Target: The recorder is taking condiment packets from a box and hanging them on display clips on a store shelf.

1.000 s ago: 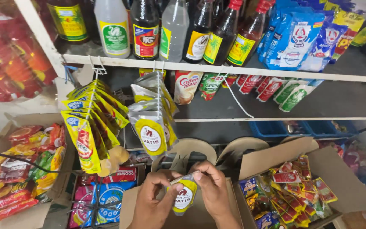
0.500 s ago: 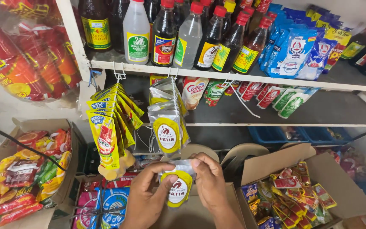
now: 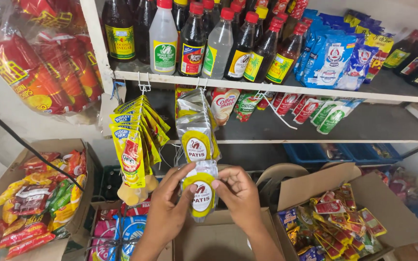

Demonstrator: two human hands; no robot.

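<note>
Lifted slightly since the earlier frame: silver sachet (image 3: 201,191), now raised closer to the hanging stack of matching sachets (image 3: 197,130). Held upright between both grips, left hand (image 3: 168,210) pinching the left edge, right hand (image 3: 238,193) pinching the upper right edge; both clenched on the foil. One sachet in hand; hanging stack behind too overlapped to count. Second hooked bundle, yellow pouches (image 3: 134,145), just left of it. Shiny crinkled foil, rectangular, yellow oval label. Three open cardboard boxes (image 3: 315,186) below, filled with glossy packets. Row of capped bottles (image 3: 192,41) on the white shelf above.
</note>
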